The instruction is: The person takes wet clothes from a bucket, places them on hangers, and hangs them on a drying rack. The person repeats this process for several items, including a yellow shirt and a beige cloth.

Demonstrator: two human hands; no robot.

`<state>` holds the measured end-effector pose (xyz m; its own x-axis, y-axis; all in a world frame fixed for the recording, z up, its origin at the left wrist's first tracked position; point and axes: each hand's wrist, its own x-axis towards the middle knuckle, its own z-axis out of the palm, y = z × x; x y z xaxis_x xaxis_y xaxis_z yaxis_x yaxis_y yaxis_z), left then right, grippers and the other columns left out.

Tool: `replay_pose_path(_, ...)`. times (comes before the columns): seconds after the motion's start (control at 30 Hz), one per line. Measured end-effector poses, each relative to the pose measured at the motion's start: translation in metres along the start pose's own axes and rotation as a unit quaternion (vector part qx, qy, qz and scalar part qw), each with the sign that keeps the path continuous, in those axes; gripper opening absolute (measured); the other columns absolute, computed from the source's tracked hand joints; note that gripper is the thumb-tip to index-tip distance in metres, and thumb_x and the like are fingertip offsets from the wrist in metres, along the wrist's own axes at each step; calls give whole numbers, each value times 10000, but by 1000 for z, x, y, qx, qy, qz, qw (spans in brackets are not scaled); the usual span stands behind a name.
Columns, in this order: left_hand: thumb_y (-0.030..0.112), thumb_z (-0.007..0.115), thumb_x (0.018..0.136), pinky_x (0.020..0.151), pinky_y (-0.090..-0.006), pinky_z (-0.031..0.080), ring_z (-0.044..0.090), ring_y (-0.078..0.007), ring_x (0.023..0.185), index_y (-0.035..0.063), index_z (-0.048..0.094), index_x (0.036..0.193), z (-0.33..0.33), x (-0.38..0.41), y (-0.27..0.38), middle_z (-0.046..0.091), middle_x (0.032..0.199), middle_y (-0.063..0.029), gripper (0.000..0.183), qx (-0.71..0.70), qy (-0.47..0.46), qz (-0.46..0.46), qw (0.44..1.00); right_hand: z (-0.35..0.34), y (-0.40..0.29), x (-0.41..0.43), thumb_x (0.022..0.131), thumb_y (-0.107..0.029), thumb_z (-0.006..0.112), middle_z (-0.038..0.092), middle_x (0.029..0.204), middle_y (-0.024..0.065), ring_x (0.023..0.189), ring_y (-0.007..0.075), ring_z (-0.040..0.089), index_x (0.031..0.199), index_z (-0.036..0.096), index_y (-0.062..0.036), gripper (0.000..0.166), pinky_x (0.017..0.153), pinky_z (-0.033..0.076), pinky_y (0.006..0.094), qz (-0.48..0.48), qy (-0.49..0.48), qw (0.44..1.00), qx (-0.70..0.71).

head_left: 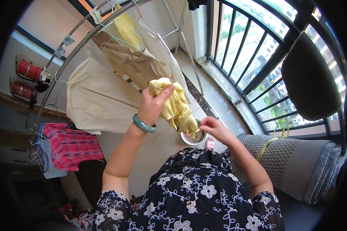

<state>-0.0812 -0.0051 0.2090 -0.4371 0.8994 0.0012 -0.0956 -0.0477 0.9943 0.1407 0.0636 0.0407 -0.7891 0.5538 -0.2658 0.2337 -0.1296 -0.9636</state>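
A bunched yellow garment [177, 108] hangs from my left hand [153, 104], its top edge gripped between thumb and fingers. The cloth is crumpled and trails down over a white bucket [182, 138] on the floor. Inside the bucket lies more cloth, partly grey-brown and pink. Beside the lower end of the garment is my right hand [215, 130], slightly blurred, with its fingers bent together. Whether those fingertips pinch any cloth is not visible.
A curved metal drying rack [65, 66] carries cream trousers [101, 98], a brown garment [130, 62], a white garment [159, 49] and a pink plaid shirt [72, 144]. A rolled grey carpet [286, 167] lies at right, below a barred railing [243, 43]. Two fire extinguishers [29, 70] are at left.
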Motion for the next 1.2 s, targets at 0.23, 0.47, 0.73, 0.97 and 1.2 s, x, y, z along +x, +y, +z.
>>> replay_pose_path(0.23,108,554,839,762,-285,454,546,-149,901,29,558,895,-21,-14,41,547,1009,-107,96,-41,-195,23,980,36,28,47,809,-134,594,583,902,111,662,151,586,1185,452,-48,411,615,475,278,-49,100,993,28)
replay_pose_path(0.47,195,539,818,757,-309,412,494,-188,806,59,473,835,-57,-20,53,531,839,-113,152,-81,-161,-1,984,10,2,59,827,-176,529,589,801,121,710,173,559,917,566,-7,195,656,449,302,-73,48,985,-151)
replay_pose_path(0.73,193,636,749,657,-312,424,496,-163,685,71,487,883,-101,-34,27,494,708,-44,235,132,-31,-38,990,-44,-39,54,889,-162,472,470,717,23,672,102,455,861,469,-31,134,615,407,247,-142,202,968,-49)
replay_pose_path(0.97,296,715,676,591,-393,451,536,-309,686,95,572,817,-96,-54,-36,507,684,-118,284,672,-99,75,730,-51,-105,29,849,-151,532,540,720,60,652,136,503,890,517,-24,134,611,431,272,-175,163,952,-192)
replay_pose_path(1.2,1,576,746,742,-262,411,488,-143,766,5,554,821,-89,-34,2,543,789,-49,78,291,7,136,947,-23,-47,1,826,-274,594,618,869,103,800,206,588,971,586,-70,251,735,469,318,-77,-86,968,-222)
